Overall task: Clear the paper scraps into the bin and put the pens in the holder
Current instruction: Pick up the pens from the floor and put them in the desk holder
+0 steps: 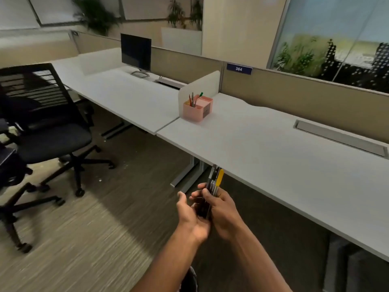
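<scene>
Matt pale grey laminate desk top [273,148], smooth pink plastic pen holder [194,111], black mesh-backed office chair [42,98] with cloth seat, glossy dark monitor screen [136,51], ribbed brown carpet floor [94,239], brushed metal cable tray [341,138].

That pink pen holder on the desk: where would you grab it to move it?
Probably the pink holder by its two outer side walls, coming from above and the front. It is a squat upright box, and pens sprouting from its left compartment block a grip there.
</scene>
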The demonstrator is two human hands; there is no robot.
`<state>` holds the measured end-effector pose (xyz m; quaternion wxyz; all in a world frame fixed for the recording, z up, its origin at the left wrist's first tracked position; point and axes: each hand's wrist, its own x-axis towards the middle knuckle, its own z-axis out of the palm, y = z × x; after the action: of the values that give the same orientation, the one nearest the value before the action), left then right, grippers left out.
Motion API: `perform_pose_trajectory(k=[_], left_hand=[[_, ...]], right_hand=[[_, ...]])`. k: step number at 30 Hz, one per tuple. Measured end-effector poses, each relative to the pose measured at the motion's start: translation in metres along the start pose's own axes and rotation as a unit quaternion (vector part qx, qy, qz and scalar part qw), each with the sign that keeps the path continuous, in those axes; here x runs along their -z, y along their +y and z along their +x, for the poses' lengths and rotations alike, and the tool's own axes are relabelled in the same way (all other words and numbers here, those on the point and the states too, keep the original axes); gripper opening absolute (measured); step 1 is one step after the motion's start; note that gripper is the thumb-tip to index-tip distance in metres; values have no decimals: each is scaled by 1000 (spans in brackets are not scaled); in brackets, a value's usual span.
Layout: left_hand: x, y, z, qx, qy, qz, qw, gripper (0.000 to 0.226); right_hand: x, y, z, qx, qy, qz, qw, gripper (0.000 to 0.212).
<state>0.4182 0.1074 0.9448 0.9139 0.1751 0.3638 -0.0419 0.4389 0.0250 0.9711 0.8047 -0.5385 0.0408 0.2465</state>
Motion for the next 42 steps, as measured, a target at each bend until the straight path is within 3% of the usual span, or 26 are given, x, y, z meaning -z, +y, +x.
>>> perform_pose_trajectory(k=[13,17,19,21,26,28,33,42], left_hand=[[-144,105,180,-97,-32,93,990,81],[-182,129,254,-157,-3,221,963,69],[-199,138,294,-212,53,373,902,65],[-206,147,330,-267,127,520,801,61],[-188,163,416,-307,179,739,573,66],[-175,169,447,-297,188,787,507,70],[-155,168,485,-300,191,833,424,72],[-152,164,496,-345,223,817,405,85]], right_hand=[[27,-112,247,34,-44,-2,998,25],[31,-143,330,38,-53,-53,996,24],[30,-159,372,33,-47,-73,996,23],[28,-176,414,17,-33,-69,997,21],[27,-215,513,-28,-6,8,1000,18],[24,-223,547,-9,17,-1,1000,17],[13,-218,624,59,60,-63,994,16],[-14,-173,721,142,45,-199,969,19]])
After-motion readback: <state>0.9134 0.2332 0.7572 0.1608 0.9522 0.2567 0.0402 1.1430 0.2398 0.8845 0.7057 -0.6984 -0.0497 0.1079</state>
